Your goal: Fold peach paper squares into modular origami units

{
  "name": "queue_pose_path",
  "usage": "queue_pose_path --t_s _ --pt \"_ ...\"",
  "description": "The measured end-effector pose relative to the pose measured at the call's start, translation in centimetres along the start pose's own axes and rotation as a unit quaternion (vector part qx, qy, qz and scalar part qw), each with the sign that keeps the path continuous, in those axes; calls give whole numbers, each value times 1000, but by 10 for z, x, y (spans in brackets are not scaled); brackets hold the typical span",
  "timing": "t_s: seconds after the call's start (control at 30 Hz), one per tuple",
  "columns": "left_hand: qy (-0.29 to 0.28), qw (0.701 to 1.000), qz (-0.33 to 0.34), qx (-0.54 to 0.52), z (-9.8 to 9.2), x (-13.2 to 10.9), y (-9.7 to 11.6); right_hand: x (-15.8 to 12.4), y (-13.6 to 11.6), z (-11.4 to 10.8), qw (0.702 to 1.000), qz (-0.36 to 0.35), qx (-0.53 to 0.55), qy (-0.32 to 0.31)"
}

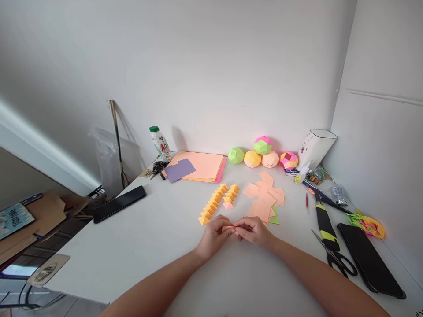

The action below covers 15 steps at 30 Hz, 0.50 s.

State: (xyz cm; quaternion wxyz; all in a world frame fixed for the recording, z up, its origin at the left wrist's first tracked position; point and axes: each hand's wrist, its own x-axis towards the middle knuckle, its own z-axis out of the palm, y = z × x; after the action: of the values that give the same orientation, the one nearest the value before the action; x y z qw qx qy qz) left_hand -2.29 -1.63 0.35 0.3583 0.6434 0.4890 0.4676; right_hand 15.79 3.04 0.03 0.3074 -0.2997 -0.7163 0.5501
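My left hand [214, 235] and my right hand [254, 231] meet over the near middle of the table, fingers pinched around a small peach paper piece [228, 228]. Most of that piece is hidden by my fingers. Just beyond my hands runs a slanting row of small orange folded paper pieces [213, 202]. A shorter row [230, 193] stands to its right, with one peach folded piece [228, 205] at its near end. Past my right hand lies a loose pile of peach paper cutouts [264, 198], with a green paper piece [275, 216] showing from underneath.
Faceted paper balls [263, 145] stand along the wall. Peach sheets [201, 163], a purple paper [180, 170] and a bottle [160, 144] are at the back left. Scissors [337, 257], a yellow-black cutter [325, 224] and a black phone [368, 259] lie right; a black slab [120, 204] lies left.
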Motion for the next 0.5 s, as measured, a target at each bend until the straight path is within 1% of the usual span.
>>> queue_pose_path --t_s 0.13,0.27,0.37,0.5 --pt "5 999 -31 -12 0 -1 2 0 -3 1 1000 15 1 -2" --pt "-3 996 -64 -58 -1 -1 4 0 -3 2 999 27 -25 2" --pt "-15 994 -74 -77 -1 -1 4 1 -2 1 999 34 -28 4" --pt "-13 993 -81 -84 -2 -2 2 1 -4 1 999 37 -36 4"
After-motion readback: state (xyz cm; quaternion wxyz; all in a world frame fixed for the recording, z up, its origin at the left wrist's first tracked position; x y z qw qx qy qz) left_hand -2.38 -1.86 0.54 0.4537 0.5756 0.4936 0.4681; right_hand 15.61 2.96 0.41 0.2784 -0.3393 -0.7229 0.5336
